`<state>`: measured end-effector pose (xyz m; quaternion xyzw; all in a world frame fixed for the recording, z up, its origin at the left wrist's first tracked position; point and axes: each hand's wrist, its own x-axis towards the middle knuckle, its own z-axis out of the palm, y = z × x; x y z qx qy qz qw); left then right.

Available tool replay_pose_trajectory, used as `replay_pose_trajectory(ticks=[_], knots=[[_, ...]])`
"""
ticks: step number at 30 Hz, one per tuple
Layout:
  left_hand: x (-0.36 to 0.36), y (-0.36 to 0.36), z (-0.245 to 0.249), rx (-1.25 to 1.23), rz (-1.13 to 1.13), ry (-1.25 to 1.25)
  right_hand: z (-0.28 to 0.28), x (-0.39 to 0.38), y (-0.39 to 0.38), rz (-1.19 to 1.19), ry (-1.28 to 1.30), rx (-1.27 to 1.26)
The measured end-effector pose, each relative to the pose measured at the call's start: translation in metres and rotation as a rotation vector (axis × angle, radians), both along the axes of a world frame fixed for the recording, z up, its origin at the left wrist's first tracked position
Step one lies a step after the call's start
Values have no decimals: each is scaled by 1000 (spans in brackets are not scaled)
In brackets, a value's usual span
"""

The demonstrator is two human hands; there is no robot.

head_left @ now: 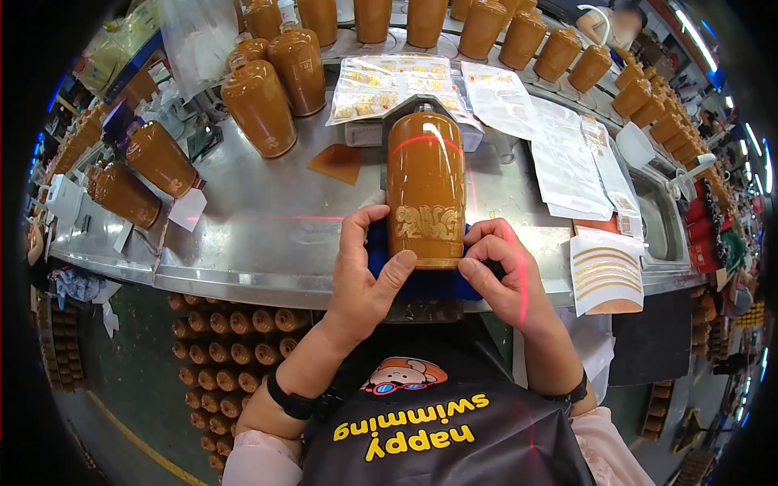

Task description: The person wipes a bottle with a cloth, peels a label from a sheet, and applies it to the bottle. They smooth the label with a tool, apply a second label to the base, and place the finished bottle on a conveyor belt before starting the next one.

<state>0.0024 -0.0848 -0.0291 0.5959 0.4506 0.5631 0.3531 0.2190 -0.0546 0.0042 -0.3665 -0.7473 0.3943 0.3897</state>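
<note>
A glossy brown bottle [425, 182] lies or leans in front of me on a dark rest, its neck pointing away. A gold relief decal [428, 222] circles its lower part, and a red laser line crosses its shoulder. My left hand [365, 271] curves round the bottle's lower left side, the thumb at the base edge. At the lower right, my right hand [504, 271] has its thumb and bent fingers pinched together at the base edge; what lies between them is too small to name. A blue cloth [433, 285] shows beneath the bottle.
Decal sheets [389, 85] lie behind the bottle, with white sheets [567, 162] to the right. Gold strips on paper [608, 271] sit at the right edge. Brown bottles [259, 109] stand left and along the back. A sink [660, 215] is far right; a person [620, 24] sits beyond.
</note>
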Motion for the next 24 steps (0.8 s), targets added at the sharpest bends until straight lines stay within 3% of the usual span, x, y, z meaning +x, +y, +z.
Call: replay_pose_trajectory(ticks=[9,20,24], knots=[[1,-1,2,-54,-33,-120,2,-1,-1,-1,4,-17],[2,0,6,1,16,33,1,2,2,27,1,-6],[4,-1,7,-9,19,16,6,5,2,42,53,-179]])
